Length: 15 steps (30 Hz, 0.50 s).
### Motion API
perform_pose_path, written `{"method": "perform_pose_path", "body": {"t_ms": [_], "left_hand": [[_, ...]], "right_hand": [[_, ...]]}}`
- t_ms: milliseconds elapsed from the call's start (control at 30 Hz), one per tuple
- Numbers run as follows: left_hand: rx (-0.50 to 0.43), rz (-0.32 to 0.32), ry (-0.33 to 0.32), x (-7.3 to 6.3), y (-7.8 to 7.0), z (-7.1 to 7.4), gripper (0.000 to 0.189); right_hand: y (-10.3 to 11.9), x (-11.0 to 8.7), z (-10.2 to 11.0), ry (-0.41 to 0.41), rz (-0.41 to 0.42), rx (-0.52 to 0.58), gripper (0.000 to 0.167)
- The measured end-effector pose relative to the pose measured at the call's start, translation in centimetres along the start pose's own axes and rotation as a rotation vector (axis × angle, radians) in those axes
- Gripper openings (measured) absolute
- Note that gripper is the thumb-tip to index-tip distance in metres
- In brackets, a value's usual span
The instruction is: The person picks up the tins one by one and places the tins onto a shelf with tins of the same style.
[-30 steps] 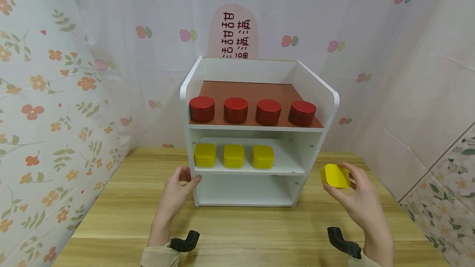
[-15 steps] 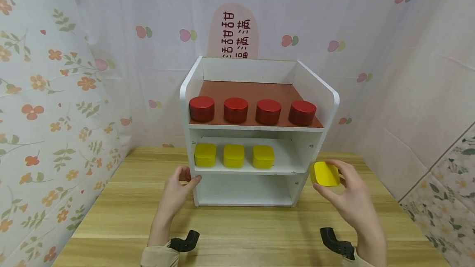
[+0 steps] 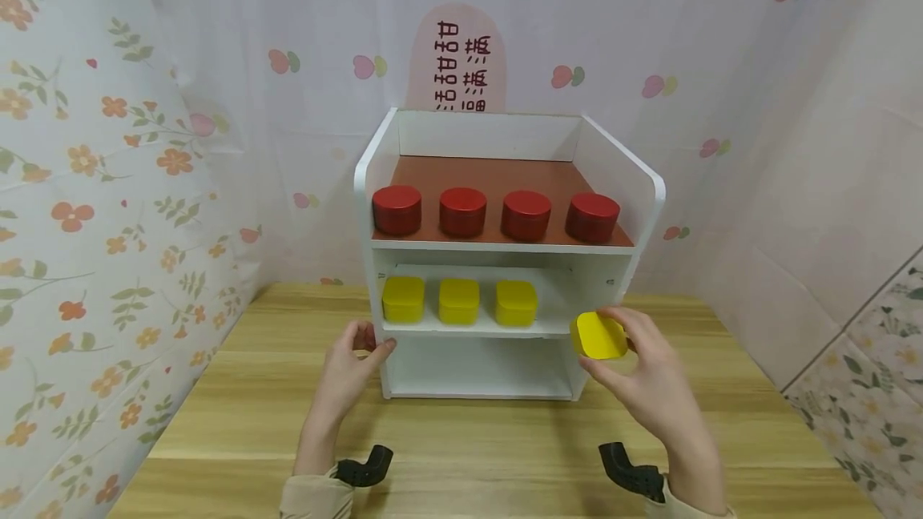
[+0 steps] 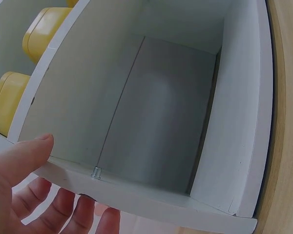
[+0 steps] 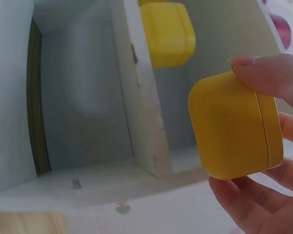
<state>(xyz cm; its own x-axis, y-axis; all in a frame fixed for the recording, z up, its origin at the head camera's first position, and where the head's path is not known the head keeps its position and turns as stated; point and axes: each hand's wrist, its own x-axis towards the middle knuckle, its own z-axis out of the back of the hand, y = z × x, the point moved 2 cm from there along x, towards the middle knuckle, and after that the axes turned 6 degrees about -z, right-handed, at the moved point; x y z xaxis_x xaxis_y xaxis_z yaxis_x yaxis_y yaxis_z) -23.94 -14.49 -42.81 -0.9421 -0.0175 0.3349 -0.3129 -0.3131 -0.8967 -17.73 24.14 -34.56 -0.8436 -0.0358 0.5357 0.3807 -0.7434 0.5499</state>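
Observation:
My right hand (image 3: 652, 379) holds a square yellow tin (image 3: 598, 336) with rounded corners, thumb on one side and fingers on the other. The tin is tilted, in front of the right end of the middle board of a small white shelf unit (image 3: 497, 247). Three like yellow tins (image 3: 458, 302) stand in a row on that board, the held one to their right. In the right wrist view the held tin (image 5: 232, 126) shows a lid seam. My left hand (image 3: 344, 371) grips the unit's left side panel, thumb at the front edge, fingers outside, as the left wrist view shows.
Several round red tins (image 3: 462, 212) stand along the front of the brown top board. Below the yellow tins is the bottom compartment (image 3: 483, 367). The unit stands on a wooden table (image 3: 461, 455), with patterned cloth (image 3: 288, 142) behind and at the sides.
My right hand has carried the yellow tin leftward, from beside the unit to the front of the middle board's right end. The left hand keeps its grip on the side panel.

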Motion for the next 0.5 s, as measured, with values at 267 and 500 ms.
{"method": "perform_pose_path", "body": {"t_ms": [267, 500], "left_hand": [[-0.005, 0.006, 0.001, 0.0, 0.0, 0.0, 0.025], [-0.005, 0.006, 0.004, 0.0, -0.1, 0.0, 0.026]], "right_hand": [[1.1, 0.9, -1.5, 0.028, 0.015, -0.072, 0.063], [1.8, 1.8, -2.4, 0.053, -0.002, -0.112, 0.061]]}}
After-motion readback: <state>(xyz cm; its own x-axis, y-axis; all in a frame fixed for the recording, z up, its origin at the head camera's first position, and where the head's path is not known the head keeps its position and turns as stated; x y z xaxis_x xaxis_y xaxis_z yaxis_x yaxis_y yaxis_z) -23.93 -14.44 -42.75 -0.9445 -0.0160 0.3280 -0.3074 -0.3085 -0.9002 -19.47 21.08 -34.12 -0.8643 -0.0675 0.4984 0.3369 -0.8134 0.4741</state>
